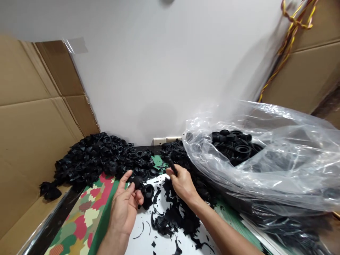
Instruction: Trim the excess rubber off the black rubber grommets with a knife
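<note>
My left hand (pixel 122 207) is closed with a small ribbed black rubber part (pixel 137 182) pinched between thumb and fingers. Another black rubber part (pixel 148 191), ring-shaped with a hole, sits right beside those fingertips. Farther right, my right hand (pixel 183 184) grips a slim dark piece (pixel 173 165) that points up and left; whether it is a tool or a rubber strip, I cannot tell. Below and between the hands, torn black rubber scraps (pixel 170 219) lie scattered over a white sheet (pixel 142 226).
A big heap of black rubber parts (pixel 101 159) with ragged edges lies at the left against a cardboard panel (pixel 34 106). To the right, a clear plastic bag (pixel 287 166) holds smoother rubber parts (pixel 233 145). Twisted wires (pixel 292 32) hang at upper right.
</note>
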`<control>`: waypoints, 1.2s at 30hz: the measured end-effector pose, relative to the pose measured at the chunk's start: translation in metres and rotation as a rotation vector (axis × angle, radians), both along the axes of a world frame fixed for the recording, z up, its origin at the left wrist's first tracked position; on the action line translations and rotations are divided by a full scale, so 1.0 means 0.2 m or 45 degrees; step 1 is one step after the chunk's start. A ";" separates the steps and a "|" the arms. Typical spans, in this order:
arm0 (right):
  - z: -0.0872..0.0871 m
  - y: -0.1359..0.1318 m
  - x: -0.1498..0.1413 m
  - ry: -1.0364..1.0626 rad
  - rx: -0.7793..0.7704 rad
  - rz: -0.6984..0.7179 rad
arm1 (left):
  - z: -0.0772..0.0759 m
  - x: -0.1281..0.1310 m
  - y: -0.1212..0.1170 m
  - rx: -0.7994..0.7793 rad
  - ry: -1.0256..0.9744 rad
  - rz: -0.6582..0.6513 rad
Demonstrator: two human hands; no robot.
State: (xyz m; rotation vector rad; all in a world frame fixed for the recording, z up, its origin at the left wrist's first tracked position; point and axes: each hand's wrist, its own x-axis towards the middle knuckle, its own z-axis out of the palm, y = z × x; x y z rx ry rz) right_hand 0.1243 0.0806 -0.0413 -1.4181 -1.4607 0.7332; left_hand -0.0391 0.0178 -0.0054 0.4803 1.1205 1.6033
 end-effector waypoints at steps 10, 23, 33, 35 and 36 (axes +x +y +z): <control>0.11 -0.19 -0.16 0.359 0.236 0.382 | -0.04 0.05 0.00 0.024 0.027 -0.122; 0.03 -0.13 -0.25 0.632 0.093 0.295 | -0.05 0.02 0.00 -0.027 -0.123 -0.149; -0.02 -0.02 -0.14 0.453 0.111 0.015 | 0.06 0.03 -0.13 0.017 -0.149 -0.161; 0.00 -0.05 -0.16 0.432 0.123 0.097 | 0.04 0.02 -0.10 0.005 -0.200 -0.119; 0.01 -0.06 -0.17 0.424 0.126 0.135 | 0.03 0.02 -0.09 0.003 -0.217 -0.110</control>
